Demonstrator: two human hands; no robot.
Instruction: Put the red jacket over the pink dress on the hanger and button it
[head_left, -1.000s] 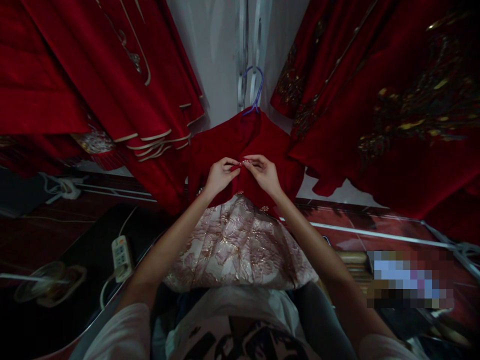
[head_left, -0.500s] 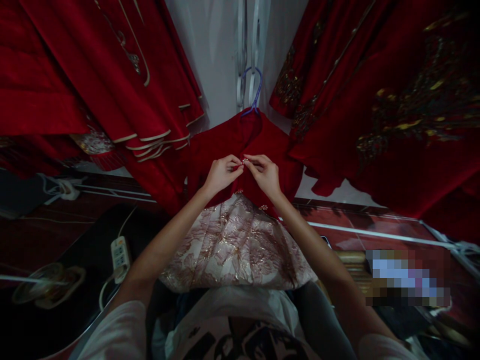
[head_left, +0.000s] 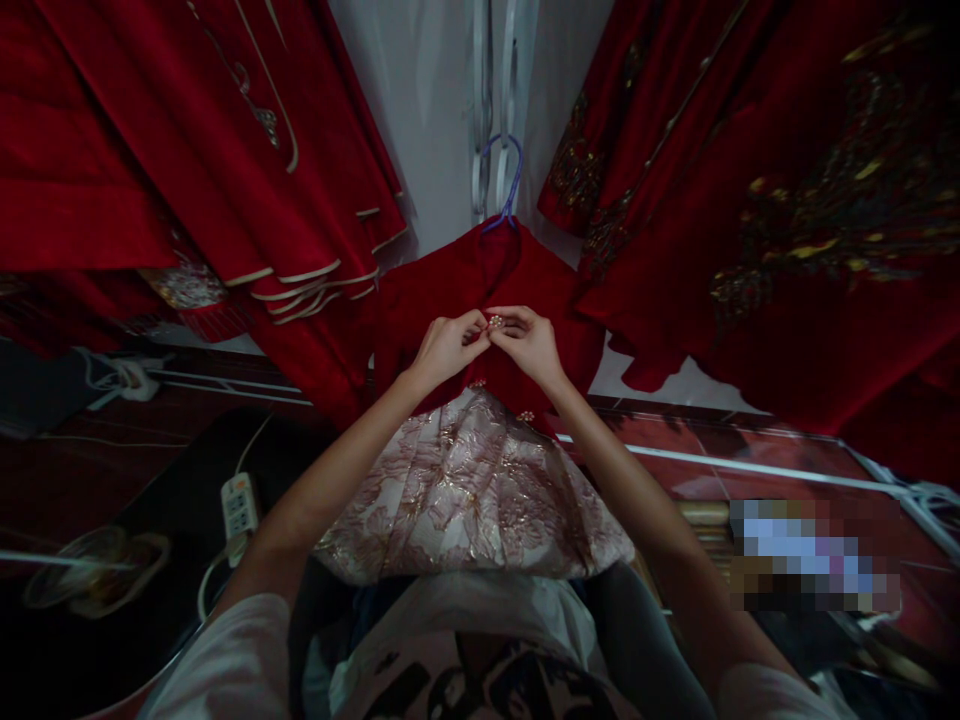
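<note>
A red jacket (head_left: pixel 427 280) with a brocade skirt part (head_left: pixel 472 490) below it hangs from a blue hanger (head_left: pixel 516 180) in front of me. At the middle of its chest, my left hand (head_left: pixel 452 345) pinches the red cloth along the front opening. Touching fingertips with it, my right hand (head_left: pixel 529 345) is closed around a small beaded button (head_left: pixel 496 321). Exactly what lies between the left fingertips is hidden. Lower down, a second beaded button (head_left: pixel 527 416) sits by the jacket's hem, and the pale, glossy brocade spreads over my lap.
Red garments (head_left: pixel 300 200) hang at the left, and embroidered red ones (head_left: pixel 810 240) at the right. A power strip (head_left: pixel 239 502) and a clear plastic container (head_left: pixel 97 570) lie on a black surface at left. A white rail (head_left: pixel 750 466) crosses low on the right.
The beaded button has shifted slightly to the right and shows more fully between my fingers. My right fingertips have moved a little around it; the garment otherwise hangs as before.
</note>
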